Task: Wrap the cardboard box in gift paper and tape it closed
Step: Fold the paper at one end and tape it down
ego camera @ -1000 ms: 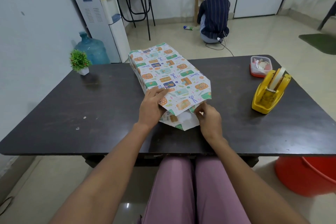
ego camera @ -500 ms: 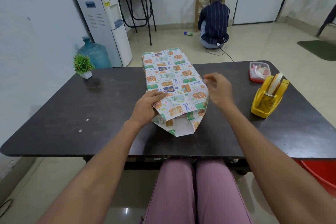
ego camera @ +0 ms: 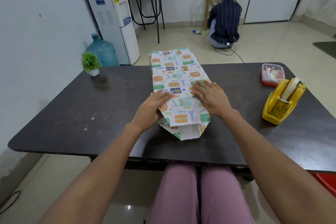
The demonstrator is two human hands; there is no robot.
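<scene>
We find no readable text, brand, number or sign anywhere. The gift paper (ego camera: 177,85) carries only pics (parcels, scissors, sprigs), no words. The water dispenser (ego camera: 111,14) has a small yellow sticker and a blue panel, both too small/blurred to read. The yellow tape dispenser (ego camera: 281,105) shows no legible brand. The plastic container (ego camera: 272,74) holds bits w/ print we can't make out.

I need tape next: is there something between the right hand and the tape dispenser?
Nothing visible. The right hand lies flat on the wrapped box; only bare table separates it from the yellow tape dispenser.
</scene>
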